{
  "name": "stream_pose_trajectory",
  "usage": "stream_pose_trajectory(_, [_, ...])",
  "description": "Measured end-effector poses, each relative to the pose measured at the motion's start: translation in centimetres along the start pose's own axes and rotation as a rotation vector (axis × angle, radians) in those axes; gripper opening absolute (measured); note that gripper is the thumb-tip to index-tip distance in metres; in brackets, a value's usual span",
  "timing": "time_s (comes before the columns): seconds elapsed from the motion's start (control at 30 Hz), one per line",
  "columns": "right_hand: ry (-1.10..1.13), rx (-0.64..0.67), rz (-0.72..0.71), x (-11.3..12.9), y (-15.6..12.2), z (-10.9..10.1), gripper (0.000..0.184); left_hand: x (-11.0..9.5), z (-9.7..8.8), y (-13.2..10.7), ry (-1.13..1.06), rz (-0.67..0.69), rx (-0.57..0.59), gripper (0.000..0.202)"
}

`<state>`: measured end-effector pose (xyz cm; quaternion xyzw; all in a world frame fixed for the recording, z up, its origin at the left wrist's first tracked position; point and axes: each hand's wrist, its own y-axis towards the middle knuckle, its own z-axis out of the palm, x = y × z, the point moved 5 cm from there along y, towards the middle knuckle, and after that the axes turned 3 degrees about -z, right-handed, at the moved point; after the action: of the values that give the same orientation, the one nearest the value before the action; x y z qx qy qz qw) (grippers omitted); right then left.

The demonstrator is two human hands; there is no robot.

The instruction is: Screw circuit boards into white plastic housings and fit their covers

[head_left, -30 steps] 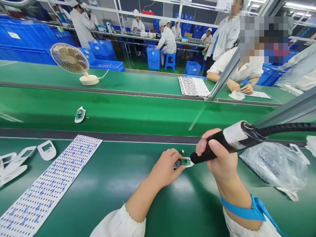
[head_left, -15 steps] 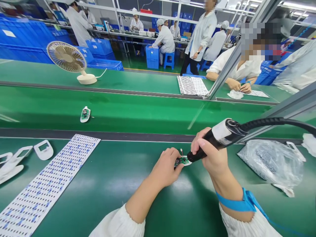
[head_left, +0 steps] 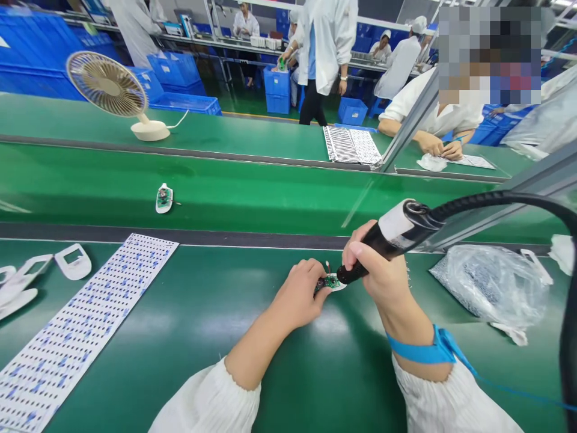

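Observation:
My left hand (head_left: 301,296) is closed on a small green circuit board in a white casing (head_left: 336,282), holding it against the green bench. A thin wire with a white tip stands up from the board. My right hand (head_left: 376,264) wraps round a black electric screwdriver (head_left: 396,231), tilted down to the left. Its tip meets the right part of the board, and the exact contact point is hidden. A blue wrist strap (head_left: 419,349) circles my right wrist. My left fingers cover the board's left end.
A perforated white sheet with blue marks (head_left: 90,325) and white plastic casings (head_left: 74,263) lie left. A clear bag of small parts (head_left: 491,288) lies right. Another cased board (head_left: 164,198) sits on the green belt (head_left: 252,198). Beyond are a fan (head_left: 108,87) and co-workers; the screwdriver cable (head_left: 509,198) arches right.
The cased board on the belt has shifted right relative to the bench. A walking person in the background has moved left. My hands keep nearly the same pose while the view shifts slightly.

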<state>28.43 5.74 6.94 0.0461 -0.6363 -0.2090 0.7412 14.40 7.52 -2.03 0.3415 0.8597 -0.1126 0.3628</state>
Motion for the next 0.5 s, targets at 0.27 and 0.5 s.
stream_pose_trajectory(0.27, [0.114, -0.07, -0.068, 2.2, 1.2, -2.1, 0.025, 0.2, -0.4, 0.0, 0.007, 0.029, -0.038, 0.012])
stream_pose_trajectory(0.5, [0.055, -0.321, -0.224, 5.7, 1.8, -8.6, 0.02, 1.2, -2.9, -1.8, 0.098, -0.036, -0.053, 0.061])
